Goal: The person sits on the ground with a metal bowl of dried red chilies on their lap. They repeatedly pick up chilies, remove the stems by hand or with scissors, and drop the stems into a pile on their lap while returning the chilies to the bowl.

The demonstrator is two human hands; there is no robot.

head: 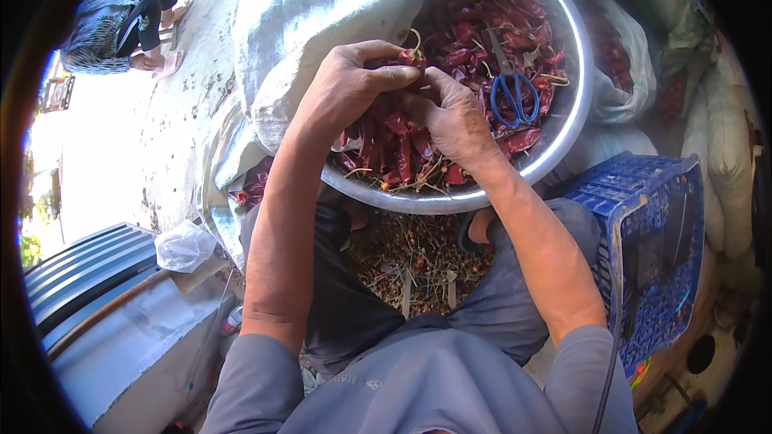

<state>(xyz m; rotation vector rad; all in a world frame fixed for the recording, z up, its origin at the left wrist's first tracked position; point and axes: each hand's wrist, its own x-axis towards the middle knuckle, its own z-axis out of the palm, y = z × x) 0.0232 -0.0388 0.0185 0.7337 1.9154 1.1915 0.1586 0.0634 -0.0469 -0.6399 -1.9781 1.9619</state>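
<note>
Above a round metal basin (pixel 573 132) full of dried red chili peppers (pixel 386 157), my left hand (pixel 356 81) grips a dried chili pepper (pixel 412 58) between thumb and fingers. Its pale curved stem points up. My right hand (pixel 458 117) is right beside it, fingers bent against the left thumb and the pepper's side. Whether those fingers hold a pepper of their own is hidden. Scissors (pixel 515 93) with blue handles lie on the peppers to the right of my right hand, blades pointing away from me.
A white woven sack (pixel 319 24) drapes over the basin's left side. To the right stand a blue plastic crate (pixel 651 253) and an open sack (pixel 639 84) of chilies. Cut stems and debris (pixel 416 253) cover the ground between my legs. Another person (pixel 114 36) sits at far left.
</note>
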